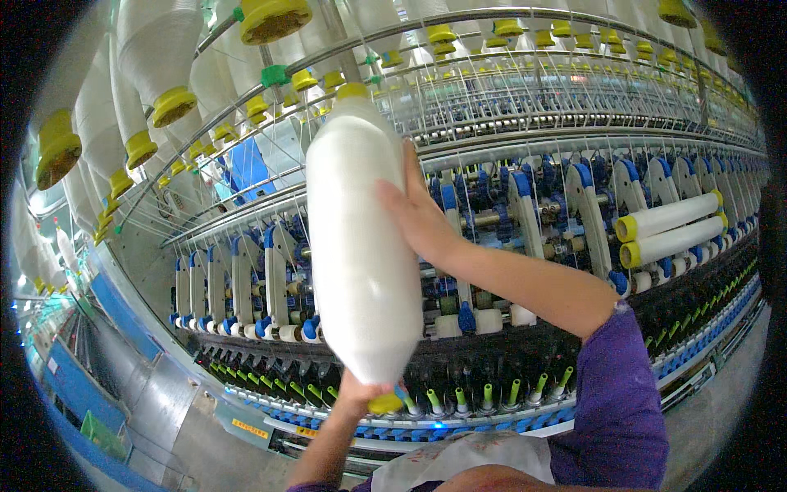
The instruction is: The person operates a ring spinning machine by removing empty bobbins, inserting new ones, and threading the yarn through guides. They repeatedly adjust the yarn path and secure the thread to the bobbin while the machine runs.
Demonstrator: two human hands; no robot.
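Note:
A large white roving bobbin (pixel 361 246) with yellow ends stands nearly upright in front of me, slightly blurred. My left hand (pixel 366 392) grips its lower tip, just beside the yellow end; the bobbin hides part of the fingers. Higher up, my right hand (pixel 420 220) presses round its right side, thumb across the front and the other fingers partly hidden behind. The bobbin's yellow top comes up by the overhead metal rail (pixel 393 33), below a vertical rod.
Full bobbins (pixel 160 49) hang overhead, crowded at the left. Ahead runs a spinning frame with blue-tipped arms (pixel 584 213) and a row of green spindle tubes (pixel 488 397). Two slimmer white bobbins (pixel 672 230) lie across the arms at right. An aisle floor (pixel 176 402) stretches left.

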